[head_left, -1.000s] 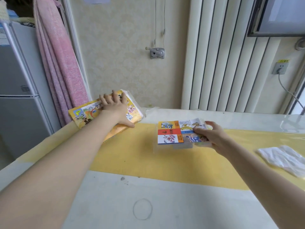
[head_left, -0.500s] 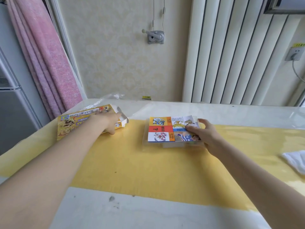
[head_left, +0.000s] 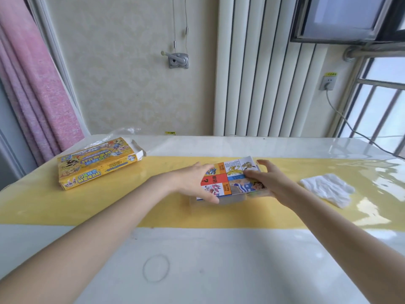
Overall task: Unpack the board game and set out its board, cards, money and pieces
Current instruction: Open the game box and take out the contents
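The yellow game box point(head_left: 96, 163) lies flat at the table's left, its end flap open and nothing touching it. In the middle sits a clear plastic tray point(head_left: 232, 199) with the folded, colourful game board point(head_left: 230, 178) on top. My left hand point(head_left: 195, 183) grips the stack's left edge, thumb at the front and fingers over the top. My right hand point(head_left: 269, 183) holds the stack's right side, fingers curled over the folded board. What lies inside the tray is hidden.
A yellow runner point(head_left: 87, 207) crosses the white table point(head_left: 219, 270). A crumpled white cloth point(head_left: 328, 189) lies to the right of the stack. Clear wrapping point(head_left: 122, 132) sits behind the box. A wall and radiator stand close behind the table; a pink curtain hangs at left.
My left hand has let go of the yellow box, which now lies flat, and moved right onto the stack's left edge. My right hand stays on the stack.
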The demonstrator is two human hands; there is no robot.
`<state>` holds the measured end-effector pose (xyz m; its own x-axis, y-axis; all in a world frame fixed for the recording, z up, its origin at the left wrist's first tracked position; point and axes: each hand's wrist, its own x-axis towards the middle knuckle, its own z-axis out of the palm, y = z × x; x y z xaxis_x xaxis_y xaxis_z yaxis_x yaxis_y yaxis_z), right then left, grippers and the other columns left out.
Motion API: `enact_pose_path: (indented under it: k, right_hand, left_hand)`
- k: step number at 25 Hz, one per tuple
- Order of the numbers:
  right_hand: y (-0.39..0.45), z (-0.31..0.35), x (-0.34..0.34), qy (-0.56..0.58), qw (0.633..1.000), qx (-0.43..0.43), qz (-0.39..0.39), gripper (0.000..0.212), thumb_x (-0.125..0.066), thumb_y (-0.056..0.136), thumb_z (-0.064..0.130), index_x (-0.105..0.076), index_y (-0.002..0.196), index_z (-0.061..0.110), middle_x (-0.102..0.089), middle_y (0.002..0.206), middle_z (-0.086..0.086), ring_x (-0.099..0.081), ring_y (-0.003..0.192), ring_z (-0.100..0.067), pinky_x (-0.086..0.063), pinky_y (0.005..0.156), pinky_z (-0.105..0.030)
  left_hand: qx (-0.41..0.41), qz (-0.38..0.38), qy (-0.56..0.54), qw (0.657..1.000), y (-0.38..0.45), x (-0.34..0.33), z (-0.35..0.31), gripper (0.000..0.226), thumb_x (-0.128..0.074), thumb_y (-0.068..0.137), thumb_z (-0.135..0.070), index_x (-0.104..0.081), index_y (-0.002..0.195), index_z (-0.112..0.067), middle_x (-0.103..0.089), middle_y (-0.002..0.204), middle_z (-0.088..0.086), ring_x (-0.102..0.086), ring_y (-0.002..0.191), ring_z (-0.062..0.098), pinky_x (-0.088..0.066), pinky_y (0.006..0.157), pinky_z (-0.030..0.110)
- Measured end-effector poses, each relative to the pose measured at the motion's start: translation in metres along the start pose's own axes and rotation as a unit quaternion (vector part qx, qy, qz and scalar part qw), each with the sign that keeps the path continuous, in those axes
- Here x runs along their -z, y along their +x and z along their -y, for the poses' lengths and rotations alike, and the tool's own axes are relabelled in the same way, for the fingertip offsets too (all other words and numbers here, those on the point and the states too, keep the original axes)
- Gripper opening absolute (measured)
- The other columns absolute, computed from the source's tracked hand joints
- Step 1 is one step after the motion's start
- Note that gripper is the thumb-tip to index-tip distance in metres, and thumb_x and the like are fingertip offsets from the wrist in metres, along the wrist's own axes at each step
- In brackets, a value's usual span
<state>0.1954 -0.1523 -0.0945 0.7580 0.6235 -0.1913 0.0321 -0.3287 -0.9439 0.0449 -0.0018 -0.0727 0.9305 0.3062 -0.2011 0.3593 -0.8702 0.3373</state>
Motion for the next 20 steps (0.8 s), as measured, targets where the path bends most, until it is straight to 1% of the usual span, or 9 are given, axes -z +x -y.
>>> enact_pose_path:
  k: [3,5,7,9,11,14,16,18,20]
  right_hand:
    - [-0.015,-0.008,0.011,-0.175,0.983,0.028,-0.037,0.067,-0.061,0.086,0.037,-0.029,0.142,0.016,-0.056,0.123,-0.01,-0.063,0.088,-0.021,-0.055,0.066,-0.033]
    - [-0.018,-0.013,0.016,-0.326,0.943,0.049,-0.047,0.061,-0.052,0.09,0.044,-0.035,0.141,0.015,-0.051,0.13,-0.012,-0.055,0.11,-0.027,-0.046,0.08,-0.032]
    - [-0.02,-0.013,0.019,-0.407,0.91,0.068,-0.051,0.054,-0.045,0.092,0.045,-0.04,0.138,0.018,-0.047,0.13,-0.016,-0.045,0.118,-0.031,-0.038,0.087,-0.033]
    - [-0.023,-0.007,0.023,-0.385,0.918,0.081,-0.053,0.052,-0.045,0.093,0.042,-0.04,0.138,0.016,-0.047,0.13,-0.017,-0.042,0.122,-0.029,-0.037,0.091,-0.034]
    - [-0.026,-0.003,0.028,-0.35,0.93,0.092,-0.055,0.049,-0.049,0.093,0.038,-0.046,0.132,0.009,-0.056,0.124,-0.014,-0.051,0.114,-0.027,-0.042,0.085,-0.035]
    - [-0.032,-0.002,0.033,-0.293,0.953,0.073,-0.021,0.043,-0.062,0.085,0.032,-0.056,0.117,0.003,-0.067,0.098,-0.011,-0.065,0.074,-0.023,-0.052,0.07,-0.036]
    - [-0.037,0.0,0.033,-0.239,0.968,0.078,-0.003,0.046,-0.069,0.081,0.025,-0.053,0.119,0.004,-0.063,0.09,-0.004,-0.061,0.063,-0.016,-0.052,0.066,-0.031]
    - [-0.038,0.006,0.032,-0.199,0.973,0.116,-0.009,0.053,-0.07,0.079,0.017,-0.049,0.125,0.004,-0.059,0.103,-0.006,-0.063,0.074,-0.02,-0.053,0.067,-0.029]
    - [-0.038,0.013,0.03,-0.201,0.966,0.161,-0.033,0.059,-0.07,0.079,0.011,-0.044,0.131,0.003,-0.051,0.122,-0.012,-0.06,0.095,-0.024,-0.052,0.071,-0.028]
  left_hand:
    - [0.023,-0.009,0.012,1.0,0.0,-0.014,-0.007,0.091,-0.068,0.076,-0.05,-0.019,0.146,-0.019,-0.032,0.145,0.002,-0.034,0.132,0.018,-0.033,0.108,0.032]
    - [0.022,-0.024,0.015,0.999,-0.004,-0.02,-0.012,0.082,-0.069,0.078,-0.046,-0.028,0.143,-0.017,-0.038,0.142,0.001,-0.038,0.129,0.018,-0.035,0.105,0.031]
    - [0.028,-0.036,-0.016,0.999,-0.009,-0.023,-0.014,0.081,-0.072,0.077,-0.04,-0.029,0.142,-0.018,-0.043,0.14,0.0,-0.042,0.127,0.017,-0.036,0.104,0.031]
    - [0.041,-0.05,-0.07,0.995,-0.011,-0.026,-0.013,0.082,-0.075,0.074,-0.035,-0.031,0.141,-0.018,-0.048,0.136,0.001,-0.047,0.121,0.016,-0.039,0.103,0.032]
    - [0.049,-0.071,-0.09,0.992,-0.014,-0.027,-0.014,0.074,-0.075,0.076,-0.029,-0.036,0.137,-0.018,-0.053,0.128,0.002,-0.052,0.106,0.013,-0.043,0.097,0.027]
    - [0.056,-0.113,-0.136,0.983,-0.019,-0.028,-0.015,0.053,-0.073,0.078,-0.018,-0.048,0.125,-0.015,-0.057,0.109,0.003,-0.054,0.09,0.013,-0.044,0.083,0.023]
    - [0.072,-0.15,-0.213,0.963,-0.022,-0.029,-0.016,0.048,-0.071,0.078,-0.011,-0.051,0.121,-0.014,-0.058,0.096,-0.001,-0.054,0.086,0.015,-0.042,0.077,0.024]
    - [0.086,-0.201,-0.306,0.927,-0.021,-0.026,-0.019,0.047,-0.067,0.079,-0.002,-0.05,0.122,-0.012,-0.057,0.086,-0.004,-0.054,0.085,0.017,-0.042,0.073,0.025]
    - [0.084,-0.247,-0.402,0.878,-0.018,-0.017,-0.023,0.051,-0.062,0.081,0.005,-0.046,0.128,-0.008,-0.057,0.086,0.0,-0.056,0.085,0.019,-0.047,0.081,0.029]
